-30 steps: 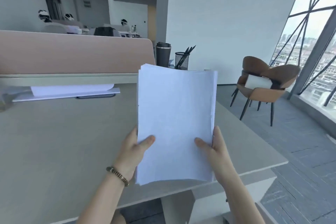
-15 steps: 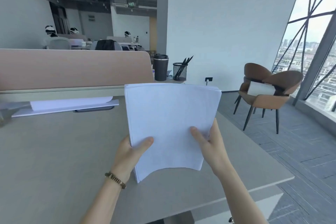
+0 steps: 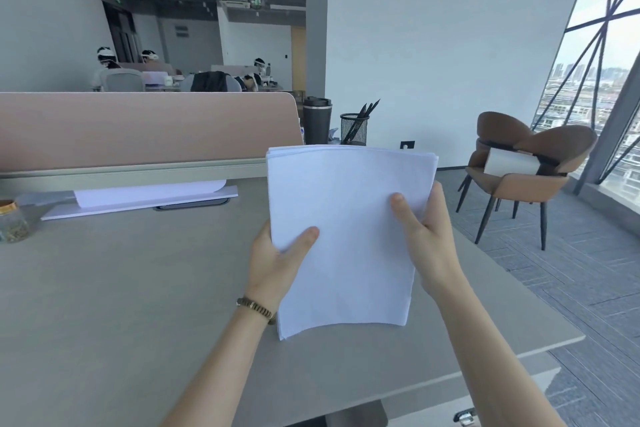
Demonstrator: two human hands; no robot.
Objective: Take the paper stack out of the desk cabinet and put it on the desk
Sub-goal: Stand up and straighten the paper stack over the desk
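Observation:
I hold a white paper stack (image 3: 349, 218) in both hands above the right part of the grey desk (image 3: 121, 288). My left hand (image 3: 277, 263), with a beaded bracelet on the wrist, grips the stack's left edge, thumb on top. My right hand (image 3: 426, 239) grips the right edge, thumb on the top sheet. The stack is tilted up toward me and its near edge bows just above the desk top. The desk cabinet is not in view.
A pink partition (image 3: 145, 128) closes the desk's far side. Papers and a flat board (image 3: 145, 196) lie below it, a glass jar (image 3: 12, 225) at the left edge. A black tumbler (image 3: 317, 120) and mesh pen cup (image 3: 354, 128) stand behind. Brown chairs (image 3: 526, 163) sit right.
The stack has moved forward over the desk and sunk lower toward it. My right hand has slid further up the right edge. The view has tilted upward.

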